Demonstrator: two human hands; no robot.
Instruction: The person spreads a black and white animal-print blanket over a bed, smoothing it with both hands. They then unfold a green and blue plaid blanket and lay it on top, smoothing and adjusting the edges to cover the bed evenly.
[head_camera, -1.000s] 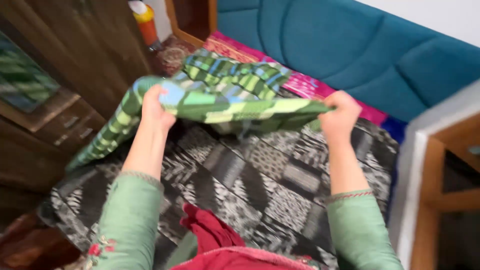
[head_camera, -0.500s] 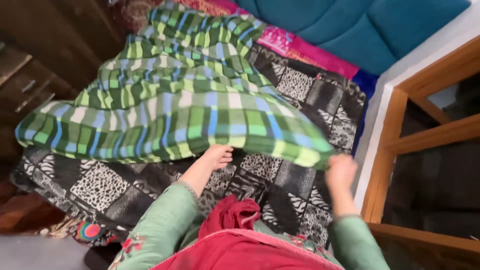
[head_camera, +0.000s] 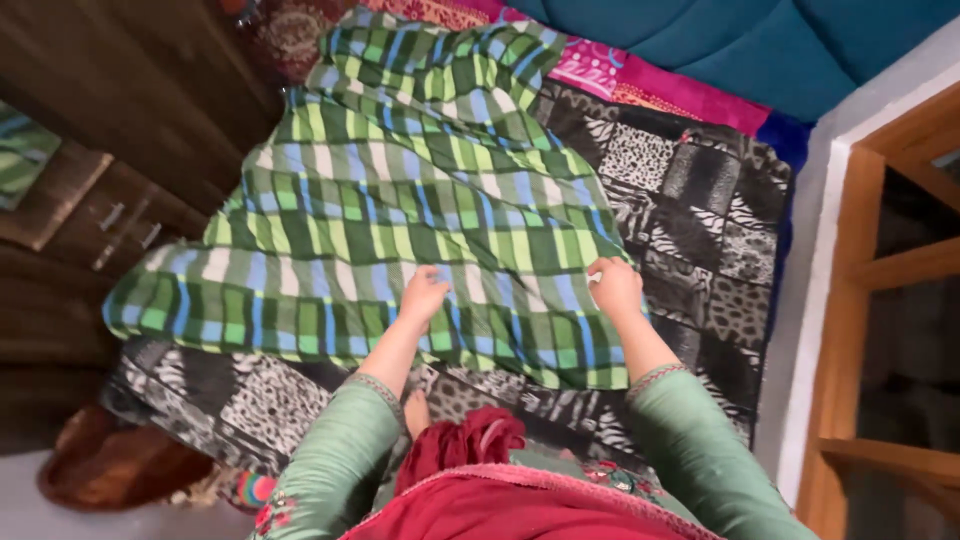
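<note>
Where the bed fills the room between a dark wooden cabinet (head_camera: 110, 215) and a teal padded headboard (head_camera: 700, 45), a green, blue and white checked blanket (head_camera: 400, 210) lies spread over the black-and-grey animal-print patchwork bedspread (head_camera: 700, 200), covering the left and middle of it and leaving the right side bare. The blanket's long axis runs from the near edge of the bed, by the person, away toward the headboard, where its far end bunches into folds against a strip of pink patterned cloth (head_camera: 620, 80); its near hem runs slantwise across the bed, and the left corner droops past the bedspread's edge. The stripes ripple in soft creases, so the cloth is not yet flat. Both arms, in pale green sleeves, reach forward over the bed from a body draped with a red scarf (head_camera: 470, 450). The left hand (head_camera: 424, 297) rests palm down on the blanket near its lower middle, fingers loosely open, gripping nothing. The right hand (head_camera: 615, 288) lies at the blanket's right edge, fingers curled downward onto the cloth; whether they pinch the edge or merely press it I cannot tell. To the right stands a light wooden frame (head_camera: 850, 330).
</note>
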